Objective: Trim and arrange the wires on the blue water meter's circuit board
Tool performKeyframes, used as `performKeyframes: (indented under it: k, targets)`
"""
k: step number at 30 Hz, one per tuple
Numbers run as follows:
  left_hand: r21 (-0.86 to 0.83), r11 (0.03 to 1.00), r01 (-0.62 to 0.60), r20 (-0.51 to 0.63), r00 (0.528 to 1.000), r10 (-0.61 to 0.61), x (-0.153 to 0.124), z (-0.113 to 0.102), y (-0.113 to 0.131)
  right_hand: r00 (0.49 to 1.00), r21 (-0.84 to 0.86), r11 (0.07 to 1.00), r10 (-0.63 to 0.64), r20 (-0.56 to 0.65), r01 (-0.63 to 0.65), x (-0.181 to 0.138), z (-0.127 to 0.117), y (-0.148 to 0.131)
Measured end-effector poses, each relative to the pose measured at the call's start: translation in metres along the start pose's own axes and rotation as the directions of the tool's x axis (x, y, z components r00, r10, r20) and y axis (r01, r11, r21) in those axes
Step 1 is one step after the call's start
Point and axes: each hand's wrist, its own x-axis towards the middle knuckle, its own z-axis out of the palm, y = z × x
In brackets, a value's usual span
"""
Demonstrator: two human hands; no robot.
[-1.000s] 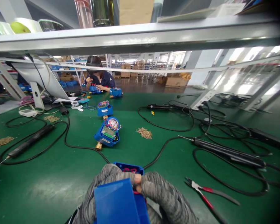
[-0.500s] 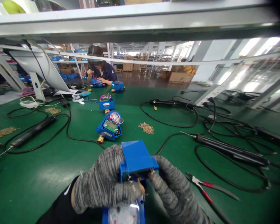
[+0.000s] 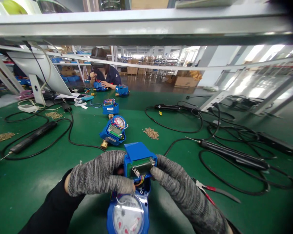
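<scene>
In front of me is a blue water meter (image 3: 127, 213) with a round, clear-covered dial facing up. Above the dial, a blue box-shaped electronics housing (image 3: 139, 151) is tipped up, showing a green circuit board (image 3: 143, 168), coiled springs and several coloured wires. My left hand (image 3: 100, 174), in a grey knitted glove, is closed on the housing's left side, its bare thumb tip near the wires. Also gloved, my right hand (image 3: 178, 185) pinches the right side by the board's corner. Fingers behind the housing are hidden.
Beyond my hands stand blue meters (image 3: 114, 131) with brass fittings and a pile of screws (image 3: 150, 133). Red-handled cutters (image 3: 217, 191) and a corded electric screwdriver (image 3: 234, 154) lie right, another screwdriver (image 3: 33, 138) left. A shelf (image 3: 136, 27) crosses overhead. A co-worker (image 3: 106, 73) sits opposite.
The housing has tipped back, bringing the circuit board, springs and wires into view. More of the dial shows below. Both hands still hold the housing, and the camera view has shifted slightly.
</scene>
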Motion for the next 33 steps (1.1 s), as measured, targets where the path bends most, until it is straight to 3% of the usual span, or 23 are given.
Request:
performKeyframes:
  k: [9,18,23,27,30,33]
  targets:
    - [-0.283,0.957,-0.067,-0.173,0.985,0.017,-0.007,0.007,-0.021,0.997,-0.149,0.988,0.047,0.067,-0.037,0.014,0.000,0.025]
    - [-0.432,0.898,-0.078,-0.179,0.984,-0.001,-0.007,0.011,-0.032,0.998,-0.196,0.981,0.011,0.068,0.002,0.014,0.005,0.026]
    - [-0.297,0.955,0.003,-0.133,0.990,-0.044,-0.013,0.002,-0.031,0.997,-0.031,0.998,0.059,0.046,-0.057,0.017,0.006,0.019]
    - [-0.205,0.979,0.004,-0.212,0.976,-0.048,-0.019,-0.002,-0.037,0.996,0.092,0.993,0.061,0.067,-0.067,0.011,0.003,0.020]
    - [0.064,0.998,0.011,-0.422,0.907,0.017,-0.018,-0.001,-0.048,0.991,0.098,0.987,0.125,0.048,-0.129,0.006,0.000,0.026]
    - [0.410,0.911,0.036,-0.576,0.785,0.228,-0.013,0.002,-0.057,0.990,0.120,0.984,0.128,0.061,-0.135,0.006,0.000,0.030]
